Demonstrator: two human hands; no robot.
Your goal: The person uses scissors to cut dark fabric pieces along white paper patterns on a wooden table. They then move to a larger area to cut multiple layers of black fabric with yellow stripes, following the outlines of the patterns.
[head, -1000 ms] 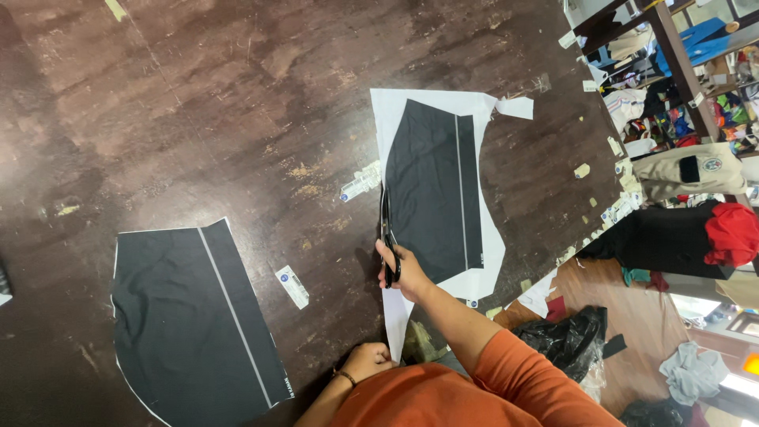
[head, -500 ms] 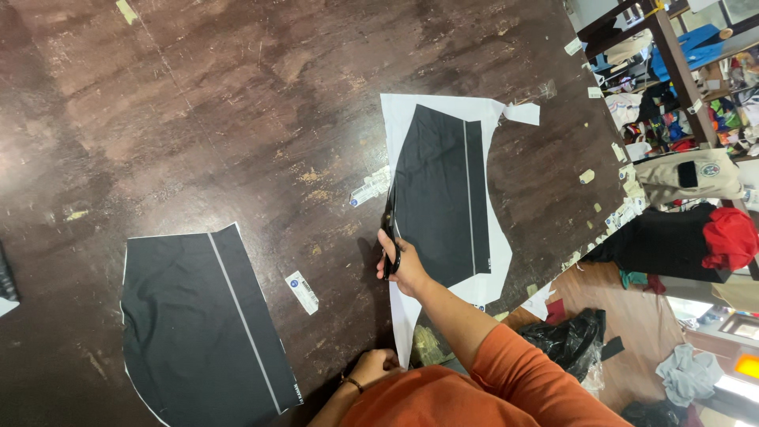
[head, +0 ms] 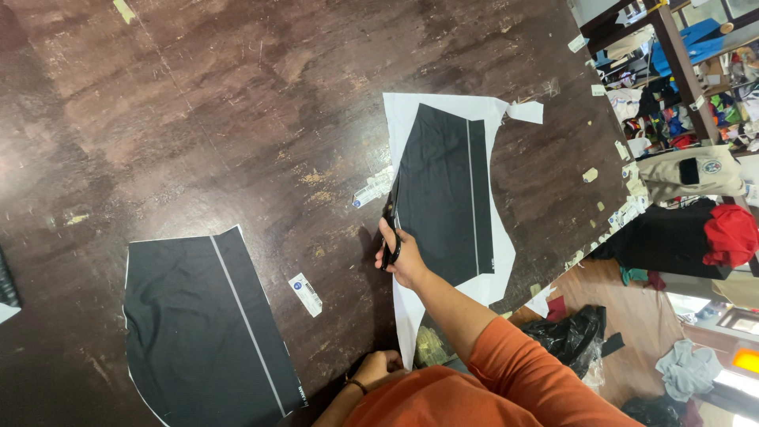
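Right hand (head: 405,257) grips black-handled scissors (head: 390,229), blades at left edge of the black printed panel on white paper sheet (head: 447,194) lying flat on scratched dark brown wooden table (head: 198,103) | left hand (head: 378,368) curled at table edge, touching the sheet's lower end | second cut-out black panel with grey stripe (head: 207,320) lies well apart at left.

Black fabric panel (head: 443,194) with grey stripe on white paper (head: 411,316); dark-brown table (head: 198,103); orange sleeve (head: 522,372).
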